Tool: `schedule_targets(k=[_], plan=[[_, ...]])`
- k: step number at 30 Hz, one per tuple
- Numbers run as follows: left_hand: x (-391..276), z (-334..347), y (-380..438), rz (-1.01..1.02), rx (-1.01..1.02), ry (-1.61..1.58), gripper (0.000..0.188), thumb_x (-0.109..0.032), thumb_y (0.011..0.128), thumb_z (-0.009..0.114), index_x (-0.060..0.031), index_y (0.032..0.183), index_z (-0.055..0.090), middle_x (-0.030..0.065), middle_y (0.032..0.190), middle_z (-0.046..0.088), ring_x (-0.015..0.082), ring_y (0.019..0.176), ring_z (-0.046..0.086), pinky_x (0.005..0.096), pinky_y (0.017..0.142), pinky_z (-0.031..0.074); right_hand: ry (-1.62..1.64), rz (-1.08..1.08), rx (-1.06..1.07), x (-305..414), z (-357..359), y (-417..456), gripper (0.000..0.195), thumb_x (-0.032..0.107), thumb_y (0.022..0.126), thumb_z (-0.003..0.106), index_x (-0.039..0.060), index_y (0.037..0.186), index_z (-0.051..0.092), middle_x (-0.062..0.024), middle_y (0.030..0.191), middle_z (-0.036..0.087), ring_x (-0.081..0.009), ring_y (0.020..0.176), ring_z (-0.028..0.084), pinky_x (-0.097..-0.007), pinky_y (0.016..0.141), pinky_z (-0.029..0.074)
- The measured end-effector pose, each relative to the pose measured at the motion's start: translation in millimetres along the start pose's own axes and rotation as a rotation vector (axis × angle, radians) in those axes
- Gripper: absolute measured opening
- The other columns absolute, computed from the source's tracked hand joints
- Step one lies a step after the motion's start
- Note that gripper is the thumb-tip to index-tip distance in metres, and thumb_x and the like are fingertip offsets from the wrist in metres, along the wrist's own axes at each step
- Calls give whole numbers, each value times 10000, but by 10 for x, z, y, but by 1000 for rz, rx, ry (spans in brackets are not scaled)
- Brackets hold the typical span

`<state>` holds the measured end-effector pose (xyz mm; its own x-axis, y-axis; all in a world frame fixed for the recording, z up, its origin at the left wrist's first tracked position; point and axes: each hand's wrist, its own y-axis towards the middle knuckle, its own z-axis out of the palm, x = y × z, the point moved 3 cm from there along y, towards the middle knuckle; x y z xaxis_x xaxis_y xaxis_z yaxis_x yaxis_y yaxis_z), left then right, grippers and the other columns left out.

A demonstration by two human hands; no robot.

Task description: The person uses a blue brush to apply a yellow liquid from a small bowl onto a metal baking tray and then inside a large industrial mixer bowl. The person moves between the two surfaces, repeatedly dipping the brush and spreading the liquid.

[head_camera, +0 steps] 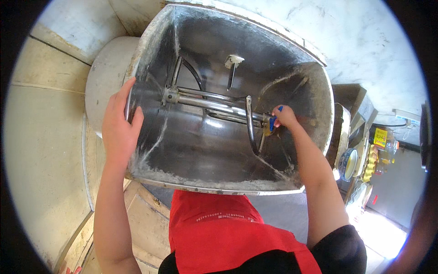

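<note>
Before me stands a dough mixer's metal tub (205,147), its inner walls marked with pale residue. A steel mixing shaft with bent bars (219,104) crosses it. My right hand (284,116) is inside, at the shaft's right end, closed around a small blue tool (272,122), perhaps a scraper or brush; its working end is too small to tell. My left hand (119,120) rests on the tub's left rim, thumb apart from the fingers. A short metal rod with a whitish mount (234,61) projects from the far wall.
A rounded pale housing (107,78) adjoins the tub's left side. Right of the tub are a blue-and-white bowl (348,164), a yellow egg tray (370,164) and plastic bottles (386,140). A marble-patterned wall (356,41) stands behind; wooden-toned panels (44,137) line the left.
</note>
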<state>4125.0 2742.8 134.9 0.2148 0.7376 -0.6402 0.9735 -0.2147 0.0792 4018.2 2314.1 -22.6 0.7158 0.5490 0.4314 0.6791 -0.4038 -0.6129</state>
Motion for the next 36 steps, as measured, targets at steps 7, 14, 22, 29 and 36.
schedule_targets(k=[7,14,22,29,36], plan=[[14,24,7,-23,4,-12,488,6,703,485,-88,1175,412,126,1127,465,255,1047,444,309,887,328,-152,-137,-166,513,-235,448,238,251,757,467,51,743,596,-113,531,566,-192,479,579,-319,542,465],[7,31,17,64,-90,69,478,9,685,500,-121,1142,447,110,991,506,255,871,502,310,765,393,-519,33,166,274,-84,834,189,195,695,535,18,689,603,-144,575,574,-254,555,587,-344,600,461],[22,65,36,23,-74,86,482,13,679,501,-112,1142,448,108,995,507,243,883,505,296,773,389,-764,-354,197,393,146,1096,157,163,661,548,54,744,624,-157,697,596,-291,671,585,-367,611,457],[46,69,45,36,-84,116,496,29,664,511,-100,1139,450,104,1009,508,241,895,505,287,781,388,-1183,-168,374,266,573,1418,262,41,620,506,30,856,619,-146,953,577,-309,914,545,-365,730,457],[67,88,48,26,-63,123,508,50,654,508,-99,1137,455,103,1043,505,240,920,503,289,805,381,-1146,-170,252,371,455,1646,239,49,633,512,66,842,628,-134,908,594,-315,888,553,-357,741,457]])
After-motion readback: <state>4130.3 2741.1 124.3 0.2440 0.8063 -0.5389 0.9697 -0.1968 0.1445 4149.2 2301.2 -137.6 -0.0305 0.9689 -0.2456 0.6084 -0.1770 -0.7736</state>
